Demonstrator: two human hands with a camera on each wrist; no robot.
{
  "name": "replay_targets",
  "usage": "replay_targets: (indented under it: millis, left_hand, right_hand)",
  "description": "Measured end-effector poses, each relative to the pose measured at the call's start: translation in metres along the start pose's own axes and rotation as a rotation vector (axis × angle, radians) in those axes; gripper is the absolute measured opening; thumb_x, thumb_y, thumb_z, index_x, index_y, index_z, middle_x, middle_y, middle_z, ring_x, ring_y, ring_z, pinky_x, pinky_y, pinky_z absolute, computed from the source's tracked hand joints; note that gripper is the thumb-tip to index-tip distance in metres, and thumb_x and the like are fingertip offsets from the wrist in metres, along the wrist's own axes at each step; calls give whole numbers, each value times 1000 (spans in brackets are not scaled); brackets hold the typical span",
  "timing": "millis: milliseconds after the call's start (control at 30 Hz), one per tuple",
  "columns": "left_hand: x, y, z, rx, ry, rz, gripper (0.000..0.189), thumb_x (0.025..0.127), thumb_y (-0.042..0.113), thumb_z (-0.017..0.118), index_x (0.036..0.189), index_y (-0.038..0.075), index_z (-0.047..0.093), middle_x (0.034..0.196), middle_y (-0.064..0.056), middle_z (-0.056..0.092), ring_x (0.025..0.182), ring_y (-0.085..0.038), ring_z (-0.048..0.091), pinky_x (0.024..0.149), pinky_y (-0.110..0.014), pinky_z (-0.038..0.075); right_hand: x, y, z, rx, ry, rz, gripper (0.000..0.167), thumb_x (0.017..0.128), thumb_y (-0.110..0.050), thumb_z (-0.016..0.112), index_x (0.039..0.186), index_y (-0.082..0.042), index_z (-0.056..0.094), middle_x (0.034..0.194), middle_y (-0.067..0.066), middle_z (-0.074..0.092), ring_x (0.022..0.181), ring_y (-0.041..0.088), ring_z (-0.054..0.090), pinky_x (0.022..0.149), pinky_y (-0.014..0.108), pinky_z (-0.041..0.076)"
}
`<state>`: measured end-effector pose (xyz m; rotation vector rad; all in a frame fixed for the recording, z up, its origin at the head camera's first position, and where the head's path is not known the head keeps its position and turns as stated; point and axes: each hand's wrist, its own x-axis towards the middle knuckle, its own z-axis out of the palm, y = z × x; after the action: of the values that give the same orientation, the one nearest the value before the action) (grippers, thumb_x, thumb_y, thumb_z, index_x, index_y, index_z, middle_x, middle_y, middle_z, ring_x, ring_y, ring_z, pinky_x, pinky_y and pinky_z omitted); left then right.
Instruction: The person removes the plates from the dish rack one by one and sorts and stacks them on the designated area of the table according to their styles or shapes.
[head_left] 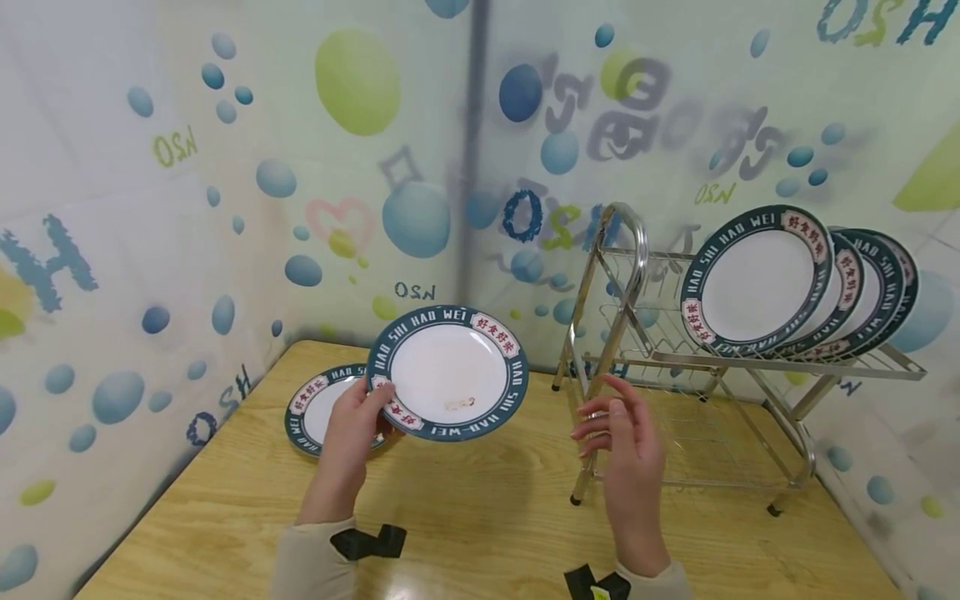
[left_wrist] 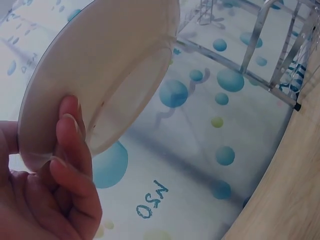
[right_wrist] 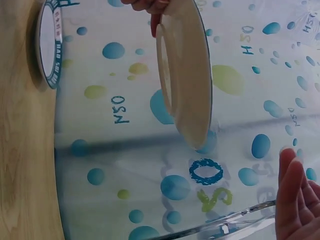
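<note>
My left hand (head_left: 354, 433) grips a white plate (head_left: 450, 371) with a dark green lettered rim by its left edge, thumb on the rim. The left wrist view shows the fingers (left_wrist: 70, 130) curled against the pale underside. This plate is held tilted above the table, its white face toward the head camera. Behind the left hand a second plate (head_left: 324, 410) of the same kind lies on the table, partly covered. To the right, my right hand (head_left: 626, 450) is raised with nothing in it, fingers loosely bent, in front of the metal rack's left side.
A two-tier metal dish rack (head_left: 637, 250) stands at the right on the wooden table (head_left: 465, 508). Several matching plates (head_left: 757, 283) lean upright on its top tier. A patterned curtain (head_left: 420, 125) closes off the back and sides.
</note>
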<state>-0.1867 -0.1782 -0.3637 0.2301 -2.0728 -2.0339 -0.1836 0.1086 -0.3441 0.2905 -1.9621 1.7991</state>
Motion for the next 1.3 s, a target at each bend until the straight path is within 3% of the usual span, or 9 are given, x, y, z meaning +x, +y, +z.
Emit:
replay_targets:
  millis: [133,400,733,1067,1300]
  left_hand:
    - [2,-4,-5,7,13,15,33,93,33,43,111,9,54,77,-8,62,64,-24,54,56,-26,44]
    - [3,-4,-16,0,52,-7,34,93,31,42,111,3,51,72,-2,61,60,-16,52,56,-25,42]
    - [6,-8,-27,15,76,-54,37,94,33,41,117,6,48,75,-1,61,61,-15,51,56,-24,43]
    - [10,-14,-34,45,106,-81,40,93,36,40,120,8,47,80,-3,62,64,-16,52,58,-24,43]
    - [10,-17,-41,38,131,-99,41,94,36,40,124,9,45,79,-2,62,64,-16,53,58,-24,42]
  right_hand:
    - [1,-8,-8,2,18,-44,33,97,-24,32,126,-13,44,91,14,57,66,24,60,51,30,49]
    - [8,-8,-27,-42,104,-91,33,97,-25,33,126,-15,45,91,16,57,66,25,60,51,26,48]
    - [13,-10,-43,39,211,-109,32,95,-21,39,124,-11,47,89,18,57,67,25,59,54,26,48]
    - [20,-7,-59,-19,349,-127,32,94,-20,41,125,-15,48,90,14,58,75,21,58,65,22,47]
    - [27,-8,-67,-78,396,-153,33,94,-15,42,126,-15,45,92,12,56,78,20,54,71,20,44]
